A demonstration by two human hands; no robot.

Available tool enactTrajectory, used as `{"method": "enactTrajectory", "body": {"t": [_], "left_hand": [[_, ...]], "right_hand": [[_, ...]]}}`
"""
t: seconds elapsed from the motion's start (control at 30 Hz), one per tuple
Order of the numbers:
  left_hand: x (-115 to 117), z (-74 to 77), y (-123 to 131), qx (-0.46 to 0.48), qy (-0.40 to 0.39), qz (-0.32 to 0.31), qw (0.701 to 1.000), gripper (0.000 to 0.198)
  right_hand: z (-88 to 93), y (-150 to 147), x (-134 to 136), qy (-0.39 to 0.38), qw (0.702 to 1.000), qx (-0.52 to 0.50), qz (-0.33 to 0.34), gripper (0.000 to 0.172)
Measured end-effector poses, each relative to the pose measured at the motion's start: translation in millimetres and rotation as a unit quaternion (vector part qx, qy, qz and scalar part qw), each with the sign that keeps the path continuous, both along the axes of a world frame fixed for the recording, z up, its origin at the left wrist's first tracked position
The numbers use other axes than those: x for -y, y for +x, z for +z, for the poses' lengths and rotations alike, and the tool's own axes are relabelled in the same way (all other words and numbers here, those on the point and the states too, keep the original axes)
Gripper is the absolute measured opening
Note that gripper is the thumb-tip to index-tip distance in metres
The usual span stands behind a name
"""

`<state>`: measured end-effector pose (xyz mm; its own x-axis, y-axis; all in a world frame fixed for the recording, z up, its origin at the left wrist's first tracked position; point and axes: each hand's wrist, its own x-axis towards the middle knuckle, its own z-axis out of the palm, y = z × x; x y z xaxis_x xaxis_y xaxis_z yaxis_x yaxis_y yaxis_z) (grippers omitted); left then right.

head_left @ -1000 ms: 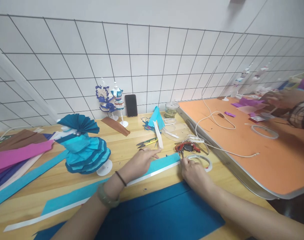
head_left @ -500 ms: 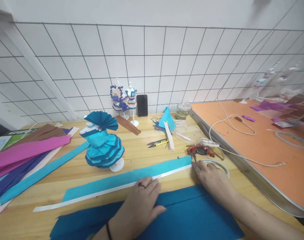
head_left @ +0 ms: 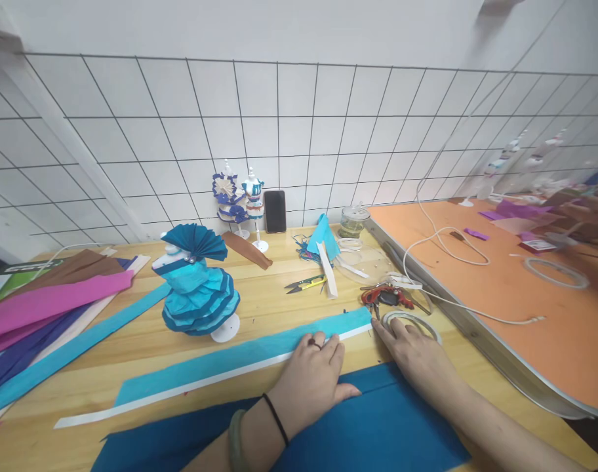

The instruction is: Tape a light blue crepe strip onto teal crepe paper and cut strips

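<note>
A turquoise crepe paper strip [head_left: 205, 364] lies slantwise across the table, with white double-sided tape [head_left: 171, 391] along its near edge. The tape's left end runs past the paper. My left hand [head_left: 311, 373] rests flat on the tape and paper, fingers forward and thumb out to the side. At the strip's right end, my right hand [head_left: 417, 347] touches the corner with an outstretched fingertip, its other fingers spread over a tape roll [head_left: 434, 331]. Under both forearms spreads a dark blue crepe paper sheet [head_left: 378, 419].
Beyond the strip stands a dress form [head_left: 200, 288] in ruffled turquoise paper. Yellow-handled thread snips [head_left: 309, 283], keys with a red cord [head_left: 390, 297], and a phone [head_left: 275, 211] are farther back. Coloured paper strips [head_left: 58, 288] lie left. An orange table [head_left: 456, 262] adjoins at right.
My left hand has slid to the right along the tape, closer to my right hand. My right hand stays at the strip's right end. The view has shifted slightly.
</note>
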<state>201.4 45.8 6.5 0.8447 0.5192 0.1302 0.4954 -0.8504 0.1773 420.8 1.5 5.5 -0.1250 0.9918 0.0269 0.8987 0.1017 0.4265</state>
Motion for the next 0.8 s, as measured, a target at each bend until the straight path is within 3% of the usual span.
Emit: {"method": "enactTrajectory", "body": {"t": [0.37, 0.8], "left_hand": [[-8, -3.9, 59, 0.012, 0.021, -0.049, 0.999, 0.065], [-18, -2.8, 74, 0.033, -0.001, -0.056, 0.998, 0.061]], "right_hand": [[-3.2, 5, 1, -0.005, 0.999, -0.037, -0.016, 0.045], [-0.7, 23, 12, -0.006, 0.987, -0.159, 0.018, 0.05]]}}
